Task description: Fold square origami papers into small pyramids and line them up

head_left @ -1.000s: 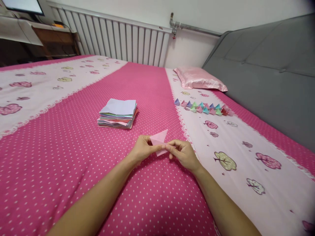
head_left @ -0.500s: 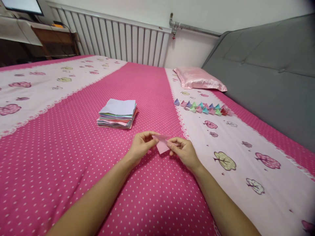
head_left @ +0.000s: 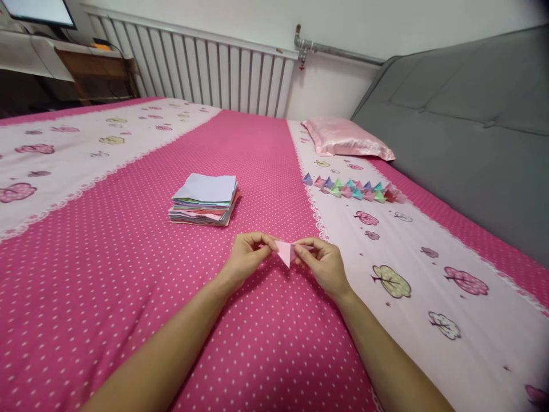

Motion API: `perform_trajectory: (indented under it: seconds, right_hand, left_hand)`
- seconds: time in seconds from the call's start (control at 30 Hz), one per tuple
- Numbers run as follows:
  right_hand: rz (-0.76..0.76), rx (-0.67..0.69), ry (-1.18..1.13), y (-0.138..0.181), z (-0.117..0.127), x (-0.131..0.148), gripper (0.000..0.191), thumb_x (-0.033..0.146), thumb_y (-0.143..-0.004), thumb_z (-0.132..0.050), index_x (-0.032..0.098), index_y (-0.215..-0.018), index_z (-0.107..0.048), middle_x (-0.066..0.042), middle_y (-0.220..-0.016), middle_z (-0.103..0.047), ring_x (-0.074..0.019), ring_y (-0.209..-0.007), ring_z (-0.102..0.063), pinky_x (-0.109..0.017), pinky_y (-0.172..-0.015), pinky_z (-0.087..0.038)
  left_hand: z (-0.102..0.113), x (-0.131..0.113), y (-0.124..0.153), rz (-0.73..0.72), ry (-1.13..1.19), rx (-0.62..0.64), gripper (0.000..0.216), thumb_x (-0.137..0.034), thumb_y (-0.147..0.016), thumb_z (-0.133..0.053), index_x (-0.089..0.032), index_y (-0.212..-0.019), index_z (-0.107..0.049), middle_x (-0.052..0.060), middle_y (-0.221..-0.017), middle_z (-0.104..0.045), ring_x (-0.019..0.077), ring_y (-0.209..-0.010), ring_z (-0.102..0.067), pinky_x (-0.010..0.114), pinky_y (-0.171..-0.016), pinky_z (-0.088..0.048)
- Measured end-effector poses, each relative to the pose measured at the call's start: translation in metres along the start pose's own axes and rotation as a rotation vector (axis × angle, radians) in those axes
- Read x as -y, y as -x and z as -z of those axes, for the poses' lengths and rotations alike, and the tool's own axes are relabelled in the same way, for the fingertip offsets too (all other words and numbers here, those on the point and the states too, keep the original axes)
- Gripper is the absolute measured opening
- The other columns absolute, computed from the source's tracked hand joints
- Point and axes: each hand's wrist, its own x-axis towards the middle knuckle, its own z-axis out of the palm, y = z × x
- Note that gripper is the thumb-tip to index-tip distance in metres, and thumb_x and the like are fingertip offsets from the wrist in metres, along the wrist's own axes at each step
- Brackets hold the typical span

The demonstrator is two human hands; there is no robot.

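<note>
A small folded piece of pink paper (head_left: 283,253) is held up over the bedspread, its point facing down and a crease edge running down it. My left hand (head_left: 249,254) pinches its left side between thumb and fingers. On the other side, my right hand (head_left: 322,262) pinches the right part, where a pink tip sticks out past the fingers. Beyond my left hand lies a stack of coloured paper sheets (head_left: 205,190) with a pale lavender sheet on top. Several small folded paper pieces (head_left: 358,193) in mixed colours stand in rows farther off to the right.
The bed has a pink dotted bedspread (head_left: 141,274) with white tree-print bands. A pink satin pillow (head_left: 346,137) lies at the back right, against a grey padded headboard (head_left: 463,126). Behind the bed are a white radiator (head_left: 206,63) and a pipe (head_left: 338,50). A monitor (head_left: 38,10) stands far left.
The pink paper has turned from a flatter, wider shape into a narrower triangle with its point down. Both hands have shifted only slightly and keep their pinch on it.
</note>
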Motion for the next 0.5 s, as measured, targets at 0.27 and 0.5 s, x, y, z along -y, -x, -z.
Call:
perform_trajectory:
  seconds: [0.27,0.5]
  right_hand:
    - [0.267,-0.181,0.148,0.0037,-0.0014,0.0036,0.009,0.022,-0.074,-0.062,0.021,-0.081,-0.068,-0.006,-0.089,-0.066,-0.0185,-0.084,-0.063,-0.032,-0.073,-0.053]
    - [0.397,-0.256,0.234,0.0071,-0.001,0.008,0.01,0.017,-0.072,-0.063,0.024,-0.077,-0.068,-0.006,-0.09,-0.067,-0.0203,-0.085,-0.063,-0.035,-0.073,-0.053]
  left_hand:
    - [0.0013,-0.0006,0.0019,-0.114,-0.077,0.054,0.009,-0.017,-0.066,-0.063,-0.015,-0.057,-0.064,0.01,-0.096,-0.065,0.0196,-0.087,-0.059,0.032,-0.079,-0.044]
    - [0.0003,-0.0009,0.0021,-0.133,0.149,0.04,0.009,-0.014,-0.064,-0.066,-0.013,-0.069,-0.058,0.009,-0.108,-0.057,0.0202,-0.101,-0.053,0.029,-0.083,-0.042]
